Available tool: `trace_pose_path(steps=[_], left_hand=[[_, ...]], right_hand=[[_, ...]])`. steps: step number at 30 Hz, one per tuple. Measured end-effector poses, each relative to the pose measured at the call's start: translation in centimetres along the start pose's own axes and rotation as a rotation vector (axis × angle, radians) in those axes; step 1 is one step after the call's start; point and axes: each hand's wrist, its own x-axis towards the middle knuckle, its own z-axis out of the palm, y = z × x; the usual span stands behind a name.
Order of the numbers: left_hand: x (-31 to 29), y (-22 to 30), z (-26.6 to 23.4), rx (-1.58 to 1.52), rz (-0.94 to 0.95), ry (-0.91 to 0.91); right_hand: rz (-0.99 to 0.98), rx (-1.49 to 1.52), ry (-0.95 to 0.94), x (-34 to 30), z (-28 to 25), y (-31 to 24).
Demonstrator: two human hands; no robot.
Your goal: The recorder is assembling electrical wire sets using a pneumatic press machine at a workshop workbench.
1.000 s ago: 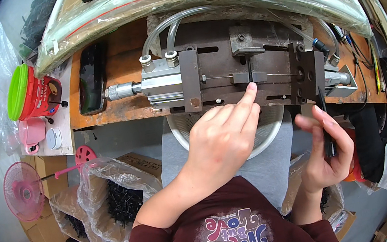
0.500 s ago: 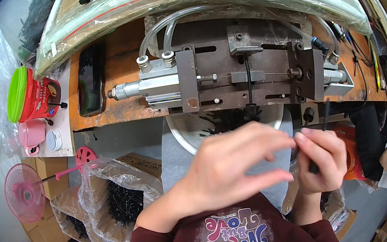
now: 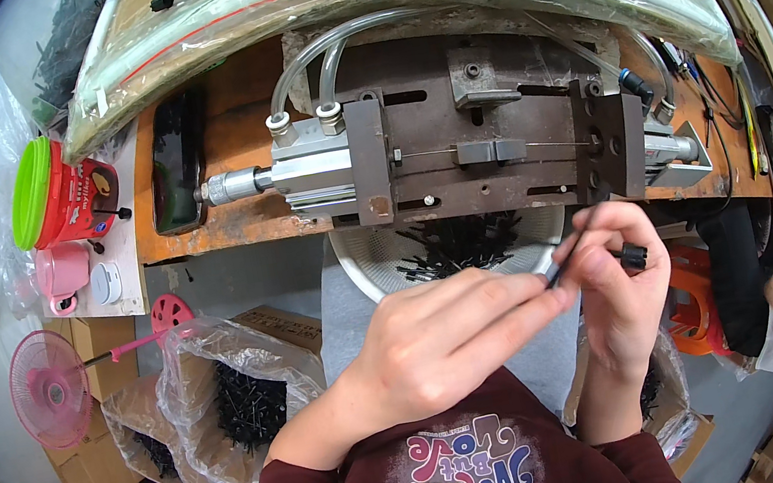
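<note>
Workbench edge (image 3: 246, 233) runs beyond both hands (image 3: 442, 339) (image 3: 625, 290) meeting at a black rod (image 3: 570, 251).

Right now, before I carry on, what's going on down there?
A person has both hands together in front of the bench fixture. The right hand holds a thin black rod, and the left hand's fingertips are at its lower end. A black knob pokes out beside the right fingers; I can't tell if it belongs to that rod. A white basket holding black parts sits below the fixture's near edge.
</note>
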Motion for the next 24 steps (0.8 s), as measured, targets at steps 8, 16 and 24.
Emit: trace_pose_path(steps=[8, 16, 24], left_hand=[[0.5, -2.6, 1.9, 0.47, -0.062, 0.044], [1.7, -2.1, 2.1, 0.579, -0.102, -0.041], [1.5, -2.2, 2.1, 0.564, -0.107, -0.033]], right_hand=[[-0.24, -0.097, 0.018, -0.5, -0.7, -0.3], [-0.326, -0.264, 0.078, -1.3, -0.1, -1.1], [-0.498, -0.772, -0.169, -1.4, -0.3, -1.7]])
